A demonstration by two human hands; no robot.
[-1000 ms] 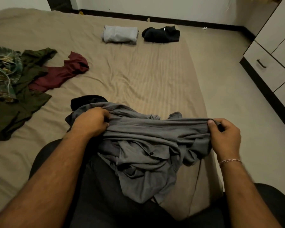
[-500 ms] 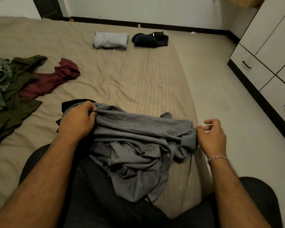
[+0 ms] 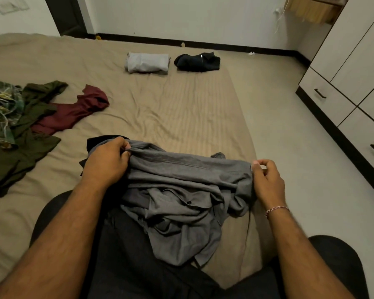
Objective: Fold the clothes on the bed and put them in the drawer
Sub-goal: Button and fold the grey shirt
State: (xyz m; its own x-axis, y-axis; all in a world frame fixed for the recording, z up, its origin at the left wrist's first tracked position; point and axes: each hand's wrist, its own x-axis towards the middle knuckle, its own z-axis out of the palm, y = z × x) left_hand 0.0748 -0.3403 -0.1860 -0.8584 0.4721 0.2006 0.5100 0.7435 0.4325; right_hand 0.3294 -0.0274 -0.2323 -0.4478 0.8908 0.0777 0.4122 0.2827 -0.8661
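My left hand (image 3: pixel 105 161) is curled tight on one end of the grey shirt (image 3: pixel 183 190), fingers bunching the soft woven cloth into a ridge. My right hand (image 3: pixel 267 180) pinches the other end between thumb and fingertips, a thin red-and-white thread bracelet (image 3: pixel 275 210) on that wrist. Between the 2 grips a seamed edge runs fairly straight, while the rest of the shirt hangs in loose crumpled folds over my dark trousers (image 3: pixel 125 255), 1 small dark button showing. It lies at the near edge of the bed (image 3: pixel 181 117), whose tan sheet is faintly ribbed and creased. Farther left sit a maroon garment (image 3: pixel 73 112), an olive-green garment (image 3: pixel 24 134) and a patterned green one (image 3: pixel 0 108), all rumpled. At the far side lie 2 folded pieces side by side: a pale grey rectangle (image 3: pixel 147 62) and a black bundle (image 3: pixel 198 62). On the right, pale drawers (image 3: pixel 326 98) with dark bar handles stand on the light floor (image 3: pixel 289 137).
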